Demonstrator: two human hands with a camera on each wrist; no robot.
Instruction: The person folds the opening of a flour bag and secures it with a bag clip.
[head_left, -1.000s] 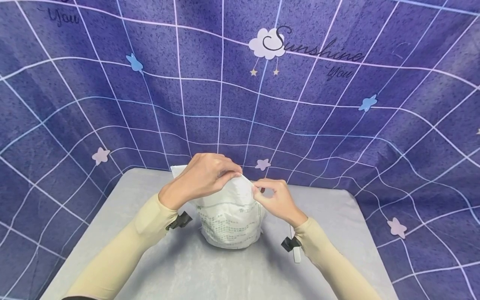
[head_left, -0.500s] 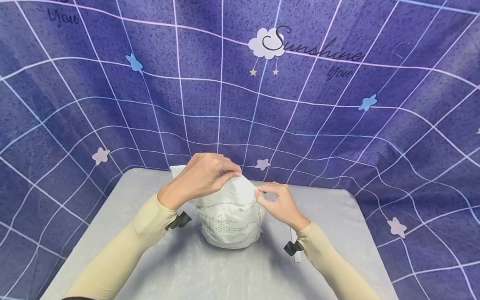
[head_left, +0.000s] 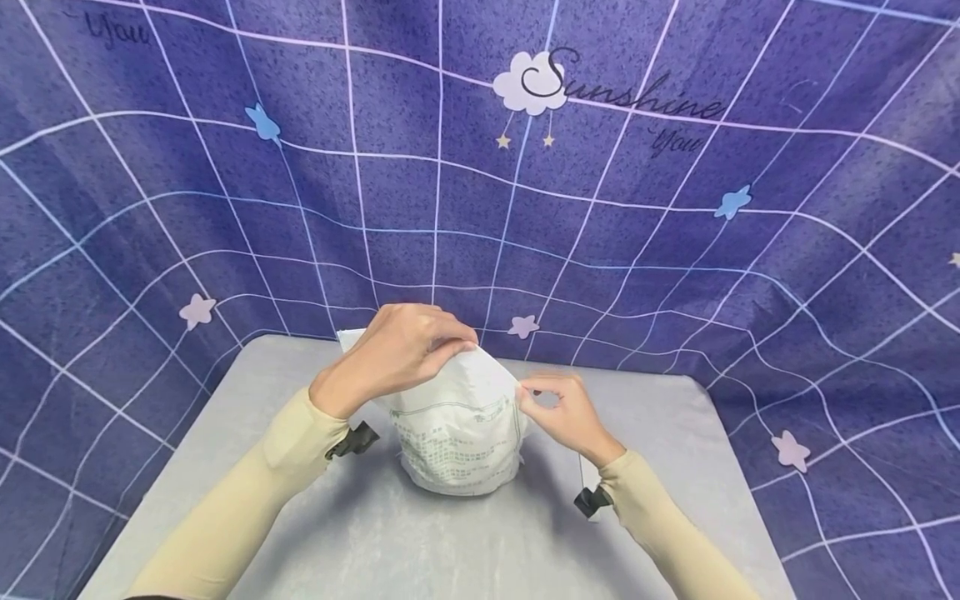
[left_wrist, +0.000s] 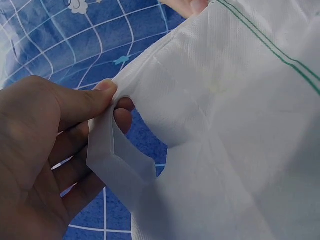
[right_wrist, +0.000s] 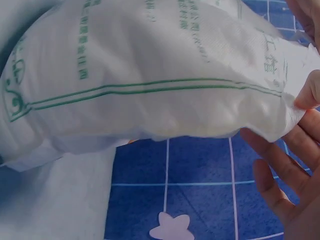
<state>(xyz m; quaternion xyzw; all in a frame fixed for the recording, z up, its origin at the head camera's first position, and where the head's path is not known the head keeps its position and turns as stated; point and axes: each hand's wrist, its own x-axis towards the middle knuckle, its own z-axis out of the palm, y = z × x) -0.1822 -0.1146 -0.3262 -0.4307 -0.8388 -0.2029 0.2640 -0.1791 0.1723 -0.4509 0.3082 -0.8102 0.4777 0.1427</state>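
A white woven bag [head_left: 457,433] with green print stands full on the table. My left hand [head_left: 401,358] pinches its top edge; in the left wrist view, thumb and fingers hold the rim [left_wrist: 102,130] beside a cut-out handle hole. The right hand [head_left: 562,412] pinches the same edge further right, near the bag's side. In the right wrist view that hand's thumb [right_wrist: 309,95] presses on the bag from above, with fingers beneath. Between the two hands the edge slopes in a straight line. The bag's contents are hidden.
A grey cloth-covered table [head_left: 420,558] lies under the bag. A blue gridded curtain [head_left: 622,233] closes off the back and both sides. A thin white strip [head_left: 589,472] shows by the right wrist, partly covered by it.
My right hand has slid a little right and down along the bag's top edge, away from the left hand. The left hand keeps its hold, and the head view has shifted slightly.
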